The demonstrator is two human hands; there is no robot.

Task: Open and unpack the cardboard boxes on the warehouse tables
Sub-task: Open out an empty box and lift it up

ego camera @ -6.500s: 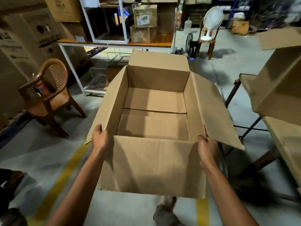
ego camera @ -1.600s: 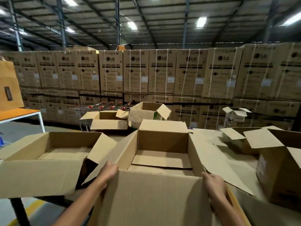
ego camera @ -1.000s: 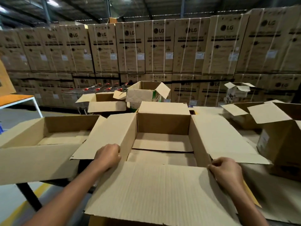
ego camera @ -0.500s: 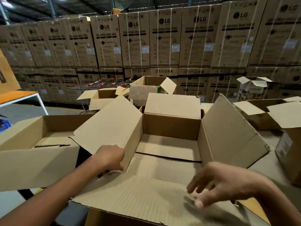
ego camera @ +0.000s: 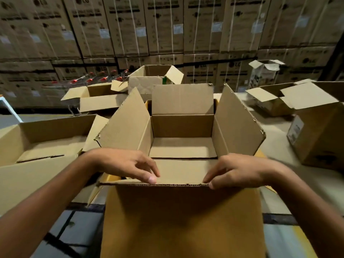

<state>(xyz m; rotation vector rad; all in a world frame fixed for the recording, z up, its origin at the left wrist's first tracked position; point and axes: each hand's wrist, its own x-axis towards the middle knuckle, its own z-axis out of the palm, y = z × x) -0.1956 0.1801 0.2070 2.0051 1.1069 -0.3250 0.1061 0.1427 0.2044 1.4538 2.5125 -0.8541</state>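
**Item 1: open cardboard box** point(ego camera: 182, 127), our landmark. It sits at the near edge of the pale tabletop point(ego camera: 275, 131). The two side flaps lean up and outward, and the far flap stands upright. Its cardboard floor shows inside.

**Item 2: near flap** point(ego camera: 178, 211) of that box. It stands up towards us, with the corrugated free edge on top.

**Item 3: hands.** The left hand point(ego camera: 126, 164) pinches the flap's edge at the box's left corner, thumb on our side and fingers over the top. The right hand point(ego camera: 236, 170) pinches the same edge at the box's right corner (thumb and fingertips closed on the cardboard, no other contact).

**Item 4: wide open box** point(ego camera: 37, 138). It lies just left of the landmark, and one of its flaps touches the landmark's left flap.

**Item 5: tall open box** point(ego camera: 316, 131). It stands right of the landmark, apart from it, on the same tabletop.

**Item 6: smaller open boxes** point(ego camera: 149, 79). These sit behind the landmark.

**Item 7: white printed carton** point(ego camera: 264, 73). It stands behind the landmark and to its right, flaps up.

**Item 8: stacked LG cartons** point(ego camera: 163, 25). They form a strapped wall far behind the landmark. We cannot read the blurred labels.
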